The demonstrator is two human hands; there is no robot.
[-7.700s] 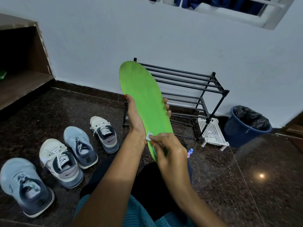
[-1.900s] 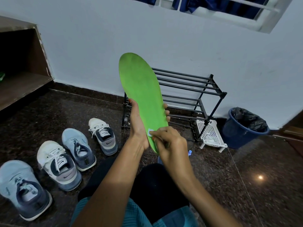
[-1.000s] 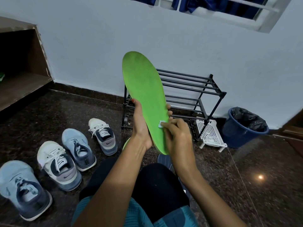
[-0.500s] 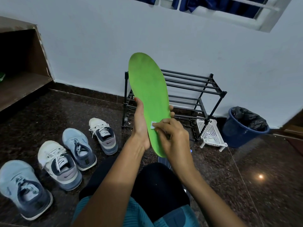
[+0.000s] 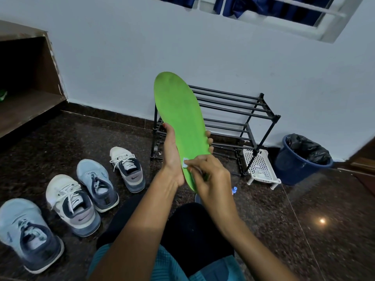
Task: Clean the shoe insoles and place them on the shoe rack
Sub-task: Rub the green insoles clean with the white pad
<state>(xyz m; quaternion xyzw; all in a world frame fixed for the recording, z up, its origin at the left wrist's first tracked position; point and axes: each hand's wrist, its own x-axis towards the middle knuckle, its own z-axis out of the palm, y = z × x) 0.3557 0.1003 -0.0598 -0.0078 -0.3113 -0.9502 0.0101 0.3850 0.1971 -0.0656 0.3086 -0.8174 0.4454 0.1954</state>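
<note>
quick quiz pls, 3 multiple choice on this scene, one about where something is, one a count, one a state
1. Where is the blue bin?
A. right of the shoe rack
B. left of the shoes
C. between the shoes and the shoe rack

2. How many shoes stand on the floor?
A. two
B. four
C. six

3. The green insole is
A. lying on the floor
B. held upright in the left hand
C. resting on the shoe rack

Answers:
1 A, the bin stands beyond the rack's right posts.
2 B, four shoes sit in a row at the left.
3 B, the left hand grips its edges while the right hand pinches a small white pad against it.
</note>
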